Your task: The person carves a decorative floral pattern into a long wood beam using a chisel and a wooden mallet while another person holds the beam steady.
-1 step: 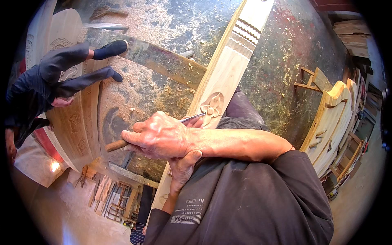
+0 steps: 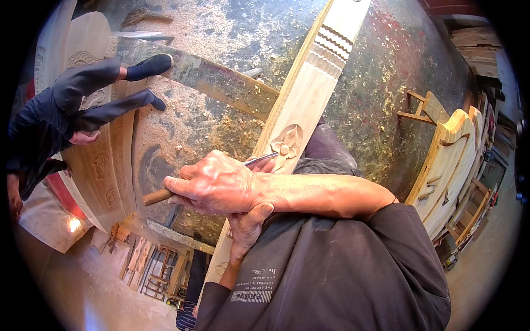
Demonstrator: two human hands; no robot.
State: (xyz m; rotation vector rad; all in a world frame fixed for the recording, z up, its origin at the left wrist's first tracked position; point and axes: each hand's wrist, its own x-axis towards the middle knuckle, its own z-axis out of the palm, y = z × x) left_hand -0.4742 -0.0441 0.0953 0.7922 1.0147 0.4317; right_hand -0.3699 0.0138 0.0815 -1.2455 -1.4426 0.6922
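Note:
A long pale wooden plank [image 2: 309,83] runs diagonally across a chip-strewn surface [image 2: 386,83]. It bears a carved flower [image 2: 287,144] at mid-length and zigzag bands [image 2: 331,49] further up. My right hand [image 2: 215,185] is wrapped around the wooden handle [image 2: 156,196] of a carving chisel, whose thin metal blade [image 2: 260,160] points at the flower. My left hand [image 2: 247,227] lies under the right wrist, pressed against the plank's lower part; its fingertips near the blade are mostly hidden.
A person in black clothing [image 2: 61,110] is at the left, limbs stretched over carved wooden panels [image 2: 105,165]. A flat metal bar [image 2: 221,83] lies across the surface. Curved wooden furniture parts [image 2: 447,160] stand at the right; chairs [image 2: 160,270] are seen below.

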